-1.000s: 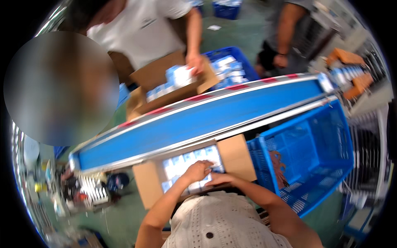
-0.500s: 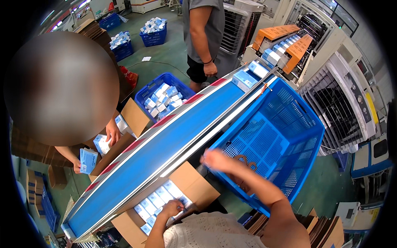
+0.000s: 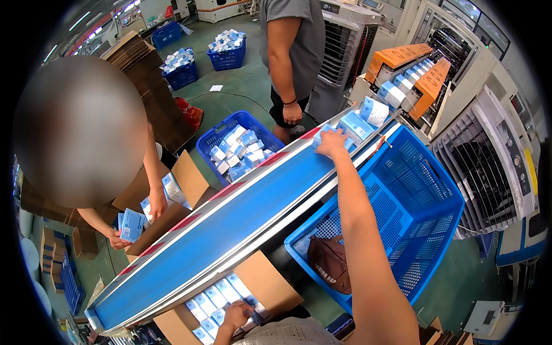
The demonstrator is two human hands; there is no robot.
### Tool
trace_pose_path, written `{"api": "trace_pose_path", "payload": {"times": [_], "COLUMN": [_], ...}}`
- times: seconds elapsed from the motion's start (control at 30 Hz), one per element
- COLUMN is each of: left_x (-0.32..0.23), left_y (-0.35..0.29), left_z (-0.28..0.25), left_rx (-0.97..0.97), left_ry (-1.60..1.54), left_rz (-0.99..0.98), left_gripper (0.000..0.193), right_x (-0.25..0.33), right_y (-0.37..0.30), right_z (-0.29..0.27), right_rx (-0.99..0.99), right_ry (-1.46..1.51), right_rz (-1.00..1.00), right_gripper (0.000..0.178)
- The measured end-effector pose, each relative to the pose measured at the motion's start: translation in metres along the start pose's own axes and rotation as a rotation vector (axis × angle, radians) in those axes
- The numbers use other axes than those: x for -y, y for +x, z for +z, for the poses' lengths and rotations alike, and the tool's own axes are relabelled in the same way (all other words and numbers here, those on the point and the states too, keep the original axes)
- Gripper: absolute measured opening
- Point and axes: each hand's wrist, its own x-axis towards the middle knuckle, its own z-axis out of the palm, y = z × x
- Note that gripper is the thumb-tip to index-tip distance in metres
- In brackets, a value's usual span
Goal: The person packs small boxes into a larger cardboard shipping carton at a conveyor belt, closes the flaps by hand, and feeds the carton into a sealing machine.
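Note:
My right hand (image 3: 332, 144) reaches over the far end of the blue conveyor belt (image 3: 241, 210), its fingers curved over a blue-and-white box (image 3: 323, 133) that they partly hide. Right beside it on the belt lie another blue-and-white box (image 3: 356, 126) and a whiter box (image 3: 374, 111). Down in front of me, my left hand (image 3: 237, 314) is inside an open cardboard carton (image 3: 269, 280) packed with rows of small white-and-blue boxes (image 3: 216, 295). Its fingers are curled down against the boxes, and what they grip is hidden.
A big blue crate (image 3: 428, 230) holding a brown bag (image 3: 330, 263) stands right of the belt. Across the belt, a co-worker's hands (image 3: 157, 202) handle boxes at another carton (image 3: 191, 179). Near a standing person (image 3: 292, 63) is a filled blue basket (image 3: 233, 123). An orange-railed machine outlet (image 3: 434, 77) adjoins the belt.
My right hand has moved from above the crate's near corner out to the belt's far end, onto a box. More boxes have come onto the belt. My left hand stays in the carton.

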Motion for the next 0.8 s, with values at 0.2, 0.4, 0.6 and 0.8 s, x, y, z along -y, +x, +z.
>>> {"api": "trace_pose_path", "payload": {"times": [0.2, 0.4, 0.6, 0.8], "left_x": [0.003, -0.011, -0.004, -0.011], "left_y": [0.007, -0.010, -0.016, -0.036], "left_z": [0.003, -0.008, -0.021, -0.032], "left_rx": [-0.015, -0.186, -0.004, -0.035], "left_ry": [0.045, 0.204, 0.053, -0.025], "left_rz": [0.064, 0.096, -0.051, -0.131], "left_gripper": [0.010, 0.045, 0.041, 0.050], "right_x": [0.066, 0.141, 0.191, 0.184], "right_y": [-0.036, -0.226, -0.401, -0.431], "right_z": [-0.021, -0.077, 0.062, 0.098], "right_rx": [0.118, 0.199, 0.662, 0.683], "right_ry": [0.302, 1.257, 1.072, 0.628], "right_rz": [-0.259, -0.614, -0.517, -0.605], "right_gripper": [0.059, 0.054, 0.049, 0.026]}}
